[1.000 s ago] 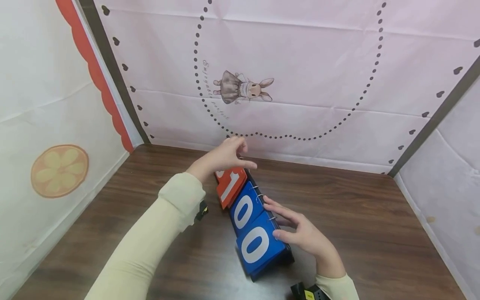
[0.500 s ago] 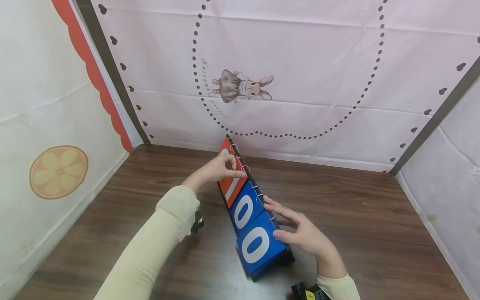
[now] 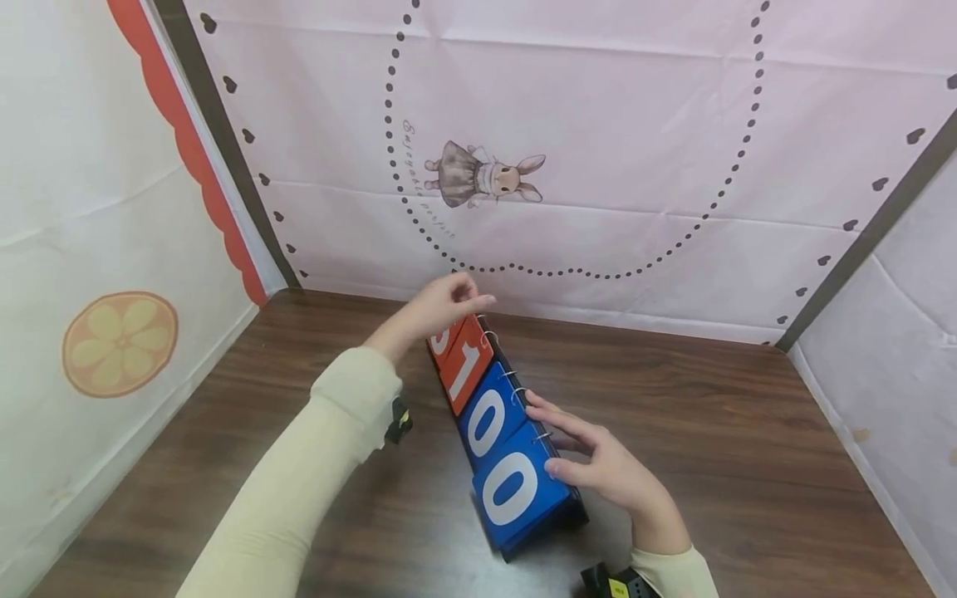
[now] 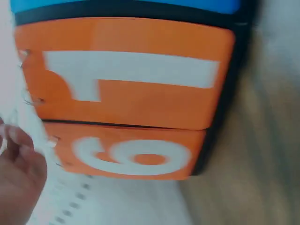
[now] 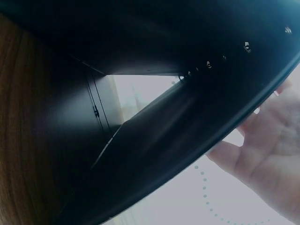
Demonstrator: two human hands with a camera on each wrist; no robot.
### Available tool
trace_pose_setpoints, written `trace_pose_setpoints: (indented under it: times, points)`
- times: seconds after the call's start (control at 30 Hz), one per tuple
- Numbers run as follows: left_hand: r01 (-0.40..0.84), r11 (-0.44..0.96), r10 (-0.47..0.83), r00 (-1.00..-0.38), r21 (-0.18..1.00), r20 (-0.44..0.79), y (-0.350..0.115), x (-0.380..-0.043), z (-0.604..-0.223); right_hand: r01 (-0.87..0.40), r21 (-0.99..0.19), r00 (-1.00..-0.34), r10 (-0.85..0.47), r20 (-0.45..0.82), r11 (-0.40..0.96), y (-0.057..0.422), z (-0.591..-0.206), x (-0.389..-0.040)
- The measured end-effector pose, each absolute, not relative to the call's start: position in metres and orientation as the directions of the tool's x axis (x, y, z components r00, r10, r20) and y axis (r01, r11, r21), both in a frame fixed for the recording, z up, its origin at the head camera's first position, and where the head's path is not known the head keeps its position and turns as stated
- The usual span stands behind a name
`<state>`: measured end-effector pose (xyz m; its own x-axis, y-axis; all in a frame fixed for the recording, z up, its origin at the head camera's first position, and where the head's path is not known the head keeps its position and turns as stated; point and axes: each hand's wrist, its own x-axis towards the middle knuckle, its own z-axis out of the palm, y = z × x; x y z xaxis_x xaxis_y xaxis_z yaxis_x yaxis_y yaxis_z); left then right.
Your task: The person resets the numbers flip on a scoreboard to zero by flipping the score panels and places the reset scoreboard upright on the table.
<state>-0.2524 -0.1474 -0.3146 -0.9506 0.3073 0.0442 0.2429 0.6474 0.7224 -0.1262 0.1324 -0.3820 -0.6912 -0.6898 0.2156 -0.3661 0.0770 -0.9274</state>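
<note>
Fingers of the left hand [image 3: 437, 309] curl by the far end of a flip scoreboard [image 3: 503, 399], whether pinching anything I cannot tell; those of the right hand [image 3: 609, 467] rest apart on its nearer top edge. The board between them looks light and stiff, its cards thin and slick, best taken by their free lower edges. Below the left fingers hang red cards [image 3: 478, 378], 1 and probably 6; beside the right thumb, blue cards [image 3: 542, 492], both 0. Beneath lies a wood-grain table [image 3: 688, 382].
</note>
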Motion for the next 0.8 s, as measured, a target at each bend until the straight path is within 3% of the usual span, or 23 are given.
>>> trace_pose_setpoints:
  times: [0.07,0.13,0.3,0.4,0.63,0.8]
  points:
    - [0.334,0.701,0.349,-0.931,0.631,0.104,-0.136,-0.261,-0.305,-0.369,-0.927,-0.688,-0.691,0.222,0.07,0.133,-0.382,-0.127]
    - [0.4,0.75,0.421,-0.903,0.527,0.087,-0.125,-0.269,-0.298,-0.373,-0.926,-0.683,-0.694,0.229,0.061,0.133,-0.382,-0.128]
    - [0.429,0.851,0.495,-0.849,0.303,-0.185,-0.103,-0.274,-0.291,-0.365,-0.929,-0.678,-0.703,0.218,0.064,0.133,-0.381,-0.128]
    - [0.432,0.881,0.471,-0.843,0.194,-0.26,-0.095,-0.273,-0.29,-0.367,-0.927,-0.679,-0.702,0.216,0.07,0.132,-0.381,-0.127]
    - [0.436,0.898,0.423,-0.823,0.056,-0.378,-0.081,-0.271,-0.283,-0.373,-0.925,-0.679,-0.701,0.219,0.073,0.133,-0.38,-0.128]
    - [0.422,0.903,0.416,-0.803,0.086,-0.428,-0.075,-0.27,-0.281,-0.375,-0.924,-0.68,-0.7,0.22,0.073,0.133,-0.38,-0.128]
